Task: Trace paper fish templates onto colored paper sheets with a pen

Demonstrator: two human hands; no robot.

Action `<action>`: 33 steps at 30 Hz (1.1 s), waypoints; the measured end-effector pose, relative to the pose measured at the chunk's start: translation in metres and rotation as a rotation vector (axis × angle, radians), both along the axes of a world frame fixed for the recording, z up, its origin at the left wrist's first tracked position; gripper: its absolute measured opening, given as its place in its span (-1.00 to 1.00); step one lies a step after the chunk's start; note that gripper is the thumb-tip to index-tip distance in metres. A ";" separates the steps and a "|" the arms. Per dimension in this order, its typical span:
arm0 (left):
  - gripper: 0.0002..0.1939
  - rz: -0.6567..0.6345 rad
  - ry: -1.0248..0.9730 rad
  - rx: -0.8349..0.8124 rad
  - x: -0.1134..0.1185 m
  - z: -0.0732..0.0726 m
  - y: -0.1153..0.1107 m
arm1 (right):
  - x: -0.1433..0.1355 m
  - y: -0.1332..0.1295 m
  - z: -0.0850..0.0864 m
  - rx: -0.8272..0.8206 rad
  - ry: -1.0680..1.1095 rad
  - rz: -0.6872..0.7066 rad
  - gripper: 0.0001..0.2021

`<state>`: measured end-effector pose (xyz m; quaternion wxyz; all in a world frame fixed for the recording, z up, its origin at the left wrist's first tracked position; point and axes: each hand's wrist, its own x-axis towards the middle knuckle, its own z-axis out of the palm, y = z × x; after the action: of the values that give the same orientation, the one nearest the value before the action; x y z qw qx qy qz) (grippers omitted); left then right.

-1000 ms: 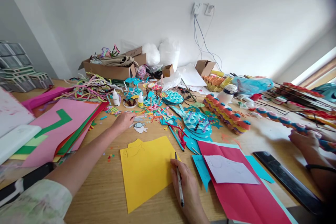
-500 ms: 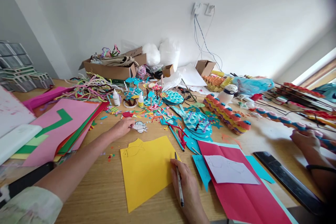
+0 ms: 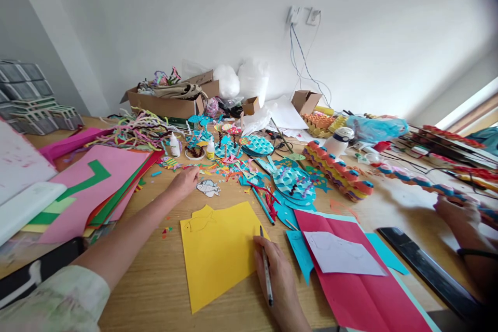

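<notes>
My right hand (image 3: 278, 272) is closed around a pen (image 3: 266, 274), resting on the right edge of a yellow sheet of paper (image 3: 221, 254). A pencil-like outline of a fish is drawn at that sheet's upper left. My left hand (image 3: 187, 181) reaches forward over the scraps, fingers curled together, their tips hidden from me. Just right of it lies a white paper fish cutout (image 3: 208, 188) with dark drawn lines, apart from the hand. Coloured paper scraps (image 3: 229, 166) spread beyond it.
Right of the yellow sheet lies red paper (image 3: 373, 295) under a white drawn-on sheet (image 3: 344, 253), beside a black phone-like slab (image 3: 424, 270). Coloured sheets (image 3: 109, 171) are stacked left. Glue bottles (image 3: 175, 145) stand ahead. Another person's hand (image 3: 459, 212) holds a painted egg-carton strip (image 3: 420, 180).
My left hand has moved slightly away from the white fish, up over where a small red piece showed. My right hand keeps the pen in place. The view has shifted slightly.
</notes>
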<state>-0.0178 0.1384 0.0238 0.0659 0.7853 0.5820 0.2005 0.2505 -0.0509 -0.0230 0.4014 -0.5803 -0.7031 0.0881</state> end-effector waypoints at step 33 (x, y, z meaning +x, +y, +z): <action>-0.82 0.024 -0.345 -0.418 -0.049 0.035 0.007 | 0.005 0.006 -0.001 0.023 -0.063 0.025 -0.74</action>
<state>-0.0668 0.1450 0.0591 0.3221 0.7019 0.6004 0.2075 0.2557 -0.0449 -0.0245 0.3846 -0.5691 -0.7237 0.0665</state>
